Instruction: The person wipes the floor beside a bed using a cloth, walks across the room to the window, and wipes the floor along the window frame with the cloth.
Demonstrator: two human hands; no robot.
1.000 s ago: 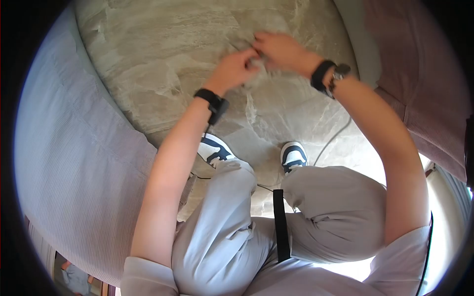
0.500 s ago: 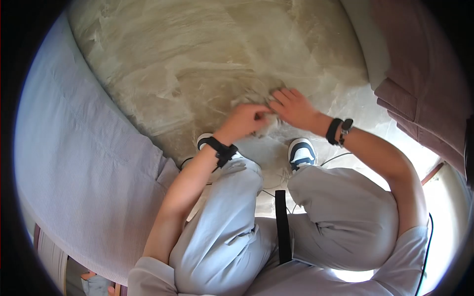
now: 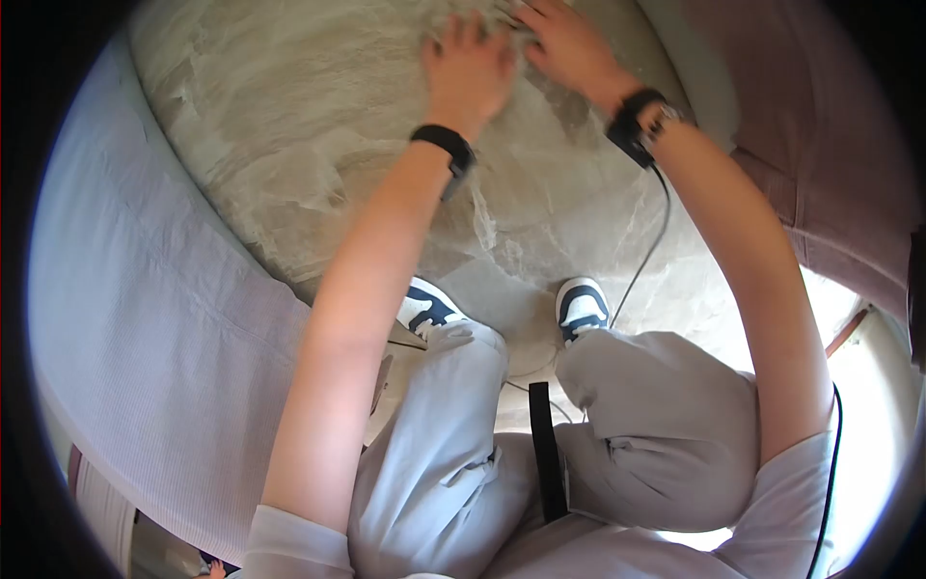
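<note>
Both arms reach away from me over a marbled beige floor (image 3: 318,125). My left hand (image 3: 470,72) is low over the floor near the top middle, its fingers spread and somewhat blurred, with nothing visible in it. Just to its right, my right hand (image 3: 571,50) is at the top edge of the view with fingers apart; its fingertips are blurred near a small dark patch that I cannot make out. The hands are close together but not touching. Black bands are on both wrists.
Two blue-and-white shoes (image 3: 583,307) stand below the hands. A thin black cable (image 3: 648,253) runs from the right wrist down past a shoe. Light ribbed fabric (image 3: 174,338) drapes at left, brownish fabric (image 3: 830,145) at right. At bottom left, part of a person's hand (image 3: 214,569) shows.
Both hands have moved forward, away from my knees, and slightly apart. The fingers were bent together over a blurred greyish thing before; the left fingers are now spread.
</note>
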